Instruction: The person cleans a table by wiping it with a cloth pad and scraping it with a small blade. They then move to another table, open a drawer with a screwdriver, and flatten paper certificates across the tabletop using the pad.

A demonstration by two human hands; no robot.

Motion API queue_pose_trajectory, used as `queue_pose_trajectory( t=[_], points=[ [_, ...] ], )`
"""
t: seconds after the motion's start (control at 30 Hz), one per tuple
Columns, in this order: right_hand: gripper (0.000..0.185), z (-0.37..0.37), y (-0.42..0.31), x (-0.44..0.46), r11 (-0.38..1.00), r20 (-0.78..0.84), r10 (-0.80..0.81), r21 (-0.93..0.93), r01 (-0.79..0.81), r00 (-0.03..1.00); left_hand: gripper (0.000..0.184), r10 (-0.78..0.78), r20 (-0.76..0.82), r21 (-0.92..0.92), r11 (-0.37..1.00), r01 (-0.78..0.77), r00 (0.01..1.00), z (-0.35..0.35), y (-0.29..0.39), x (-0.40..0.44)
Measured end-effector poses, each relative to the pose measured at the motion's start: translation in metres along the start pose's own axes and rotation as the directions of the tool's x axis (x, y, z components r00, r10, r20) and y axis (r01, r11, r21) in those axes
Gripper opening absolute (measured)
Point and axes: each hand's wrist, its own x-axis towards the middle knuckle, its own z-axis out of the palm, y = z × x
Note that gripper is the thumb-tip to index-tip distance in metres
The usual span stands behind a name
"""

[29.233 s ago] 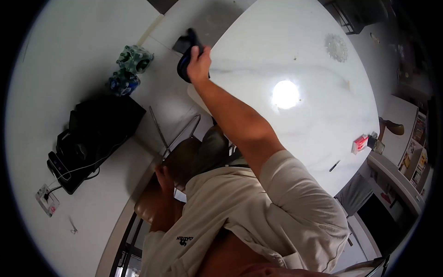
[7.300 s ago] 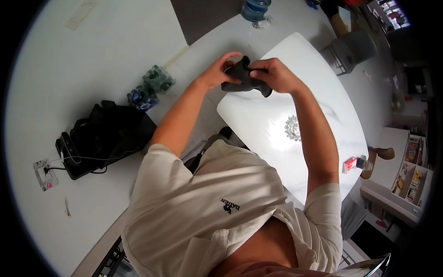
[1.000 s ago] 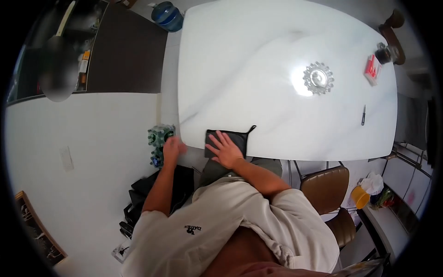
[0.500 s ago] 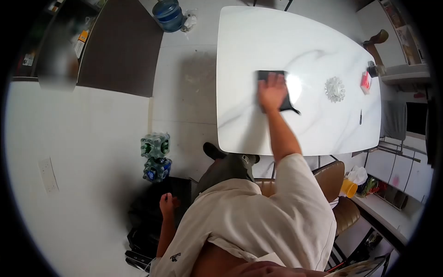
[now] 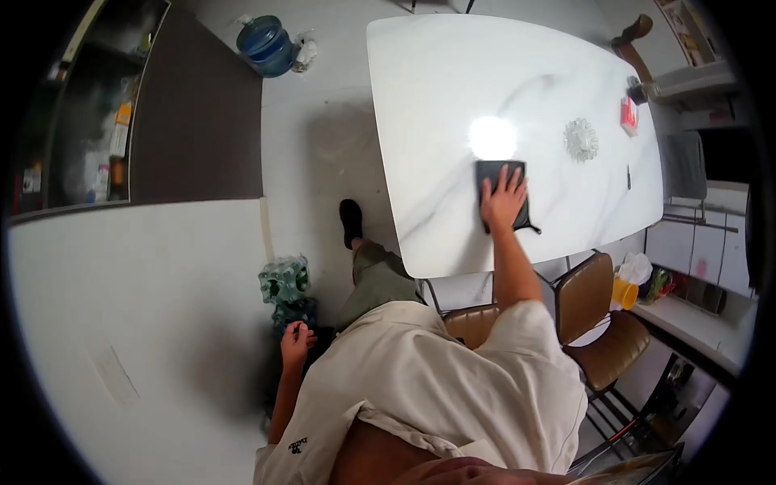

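Observation:
My right hand (image 5: pixel 505 200) lies flat with fingers spread on a dark folded cloth (image 5: pixel 489 171) that has a small loop at one corner. The cloth rests on a white marble-patterned table (image 5: pixel 436 105), towards its near side. To the right of the cloth stands a clear glass dish (image 5: pixel 581 141) with a scalloped rim. Low at the left, away from the table, my left hand (image 5: pixel 296 346) hangs by my side with curled fingers. A small dark spot shows at its fingertips, too small to name.
A red and white box (image 5: pixel 629 117) and a thin dark object (image 5: pixel 629 177) are on the table's right part. Brown chairs (image 5: pixel 586 299) stand along the near edge. Wrapped bottles (image 5: pixel 284 279) and a blue water jug (image 5: pixel 266 46) are on the floor, left of the table.
My right hand and the cloth have slid nearer to me and rightwards across the table. One leg now reaches out to the left of the table. The whole view has shifted.

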Motion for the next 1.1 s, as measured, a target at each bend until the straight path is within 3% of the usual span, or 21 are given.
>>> queue_pose_trajectory(
  t=[0.13,0.2,0.3,0.4,0.43,0.53,0.63,0.67,0.7,0.73,0.77,0.83,0.93,1.0,1.07,1.1],
  points=[
    [0.073,0.019,-0.032,0.088,0.928,-0.044,0.373,0.005,-0.373,0.927,0.036,-0.003,0.011,0.102,0.995,0.002,1.0,-0.011,0.044,0.045],
    [0.074,0.022,-0.075,0.109,0.925,-0.142,0.375,-0.004,-0.379,0.916,0.036,-0.011,0.027,0.159,0.987,0.007,1.0,-0.017,0.073,0.067],
    [0.068,0.032,-0.17,0.108,0.984,-0.169,-0.103,0.128,0.126,0.98,0.036,-0.001,0.11,0.265,0.964,-0.028,0.994,-0.021,0.124,0.113],
    [0.068,0.0,-0.253,0.069,0.877,0.021,-0.409,0.286,0.386,0.912,0.035,0.02,0.188,0.408,0.908,-0.097,0.982,-0.025,0.184,0.152],
    [0.068,-0.004,-0.254,0.058,0.856,0.033,-0.438,0.321,0.406,0.898,0.032,0.034,0.17,0.47,0.876,-0.112,0.985,-0.018,0.212,0.159],
    [0.066,-0.017,-0.231,0.031,0.818,0.053,-0.448,0.428,0.385,0.893,0.029,0.11,0.175,0.39,0.905,-0.172,0.978,-0.02,0.256,0.197],
    [0.064,-0.027,-0.166,-0.001,0.949,0.115,-0.123,0.304,0.083,0.986,0.029,0.073,0.132,0.396,0.911,-0.12,0.989,-0.008,0.294,0.211],
    [0.065,-0.016,-0.133,-0.011,0.982,0.058,-0.019,0.19,0.007,0.998,0.03,0.075,0.177,0.396,0.907,-0.141,0.981,-0.007,0.301,0.217],
    [0.066,-0.016,-0.103,-0.014,0.972,0.101,0.172,0.142,-0.185,0.98,0.03,0.078,0.219,0.399,0.902,-0.162,0.973,-0.005,0.305,0.221],
    [0.062,-0.006,-0.078,-0.019,0.949,-0.016,0.316,-0.012,-0.316,0.949,0.031,0.087,0.261,0.402,0.896,-0.19,0.961,-0.001,0.313,0.226],
    [0.062,0.012,-0.049,-0.018,0.907,-0.112,0.409,-0.065,-0.417,0.906,0.033,0.089,0.315,0.415,0.882,-0.222,0.945,0.01,0.331,0.224],
    [0.068,0.026,-0.03,0.011,0.727,-0.111,0.653,-0.181,-0.662,0.749,0.031,0.122,0.424,0.396,0.866,-0.305,0.898,0.032,0.365,0.226],
    [0.072,0.038,-0.062,0.069,0.49,-0.077,0.862,-0.136,-0.861,0.502,0.026,0.169,0.621,0.261,0.877,-0.405,0.765,0.083,0.439,0.208],
    [0.074,0.044,-0.116,0.095,0.709,-0.07,0.694,-0.11,-0.697,0.717,0.021,0.156,0.748,0.191,0.88,-0.436,0.645,0.118,0.501,0.182],
    [0.072,0.044,-0.196,0.117,0.918,-0.033,0.387,-0.084,-0.388,0.922,0.021,0.137,0.86,0.138,0.865,-0.482,0.492,0.146,0.561,0.146],
    [0.07,0.031,-0.243,0.126,0.951,-0.008,0.307,-0.041,-0.307,0.952,0.02,0.198,0.927,0.04,0.794,-0.606,0.32,0.154,0.586,0.135]
  ],
)
